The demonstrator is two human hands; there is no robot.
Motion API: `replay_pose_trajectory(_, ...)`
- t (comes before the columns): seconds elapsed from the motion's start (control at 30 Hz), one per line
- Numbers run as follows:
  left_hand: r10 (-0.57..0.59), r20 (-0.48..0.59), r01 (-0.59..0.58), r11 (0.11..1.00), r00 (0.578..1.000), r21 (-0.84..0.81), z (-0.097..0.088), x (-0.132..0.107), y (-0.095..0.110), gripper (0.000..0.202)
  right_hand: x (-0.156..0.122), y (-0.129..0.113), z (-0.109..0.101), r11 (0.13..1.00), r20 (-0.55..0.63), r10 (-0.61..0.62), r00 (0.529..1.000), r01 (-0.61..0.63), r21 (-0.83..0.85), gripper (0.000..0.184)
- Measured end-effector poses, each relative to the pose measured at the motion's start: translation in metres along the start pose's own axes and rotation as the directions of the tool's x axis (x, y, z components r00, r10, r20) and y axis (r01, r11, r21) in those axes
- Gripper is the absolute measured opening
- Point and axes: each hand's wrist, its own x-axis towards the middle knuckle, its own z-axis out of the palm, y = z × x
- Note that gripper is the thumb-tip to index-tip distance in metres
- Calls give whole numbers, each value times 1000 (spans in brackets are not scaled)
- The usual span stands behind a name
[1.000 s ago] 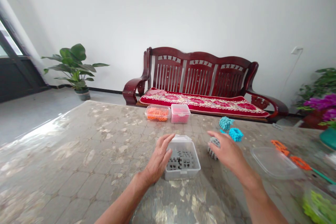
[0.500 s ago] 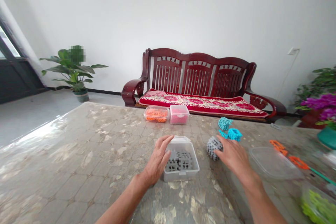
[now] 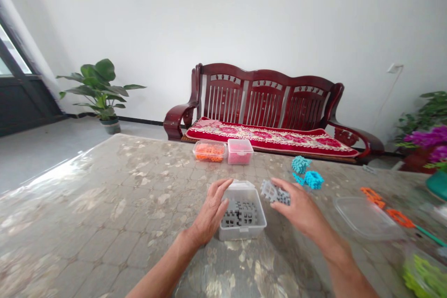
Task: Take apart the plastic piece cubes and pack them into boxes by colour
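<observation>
In the head view, my left hand [image 3: 210, 212] rests along the left side of a clear plastic box [image 3: 240, 233], with its thumb at the rim and its fingers closed against the wall. Grey interlocking plastic pieces [image 3: 244, 214] with square openings lie inside the box. To the right of the box, my right hand [image 3: 300, 205] pinches a cluster of joined grey interlocking pieces [image 3: 275, 192] between thumb and fingers. The cluster is tilted, and part of it is hidden behind the hand.
Behind stand a box of orange pieces [image 3: 210, 152] and a box of pink pieces [image 3: 240, 153]. Blue assembled shapes [image 3: 313, 179] sit right of centre. A clear lid [image 3: 363, 219], orange pieces [image 3: 400, 218] and a tub of lime-green pieces [image 3: 424, 272] are on the right of the table [image 3: 104, 214].
My right hand has lifted the grey cluster and brought it left toward the box, turning it on the way. My left hand stays at the box.
</observation>
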Motion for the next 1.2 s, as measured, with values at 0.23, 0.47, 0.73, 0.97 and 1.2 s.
replay_pose_trajectory(0.23, 0, -14, -1, 1000, 1000, -20, 1, -1, 0, 49, -2, -62, 8, 968, 180, -240, 954, 220, 121, 54)
replay_pose_trajectory(0.47, -9, -19, 8, 999, 1000, -31, -1, -1, 6, 51, 1, -49, 22, 957, 186, -239, 953, 199, 209, 41)
replay_pose_trajectory(0.73, -13, 1, 13, 1000, 1000, -13, 0, 0, 2, 50, 8, 27, 10, 989, -115, 37, 993, -53, -139, 45)
replay_pose_trajectory(0.97, -15, 8, 15, 1000, 1000, -17, -1, -1, 2, 48, 0, 58, 6, 875, -47, 190, 981, -191, -445, 49)
replay_pose_trajectory(1.2, 2, 0, -2, 1000, 1000, -8, -1, 0, 4, 48, -1, 55, 8, 885, -50, 147, 988, -154, -439, 47)
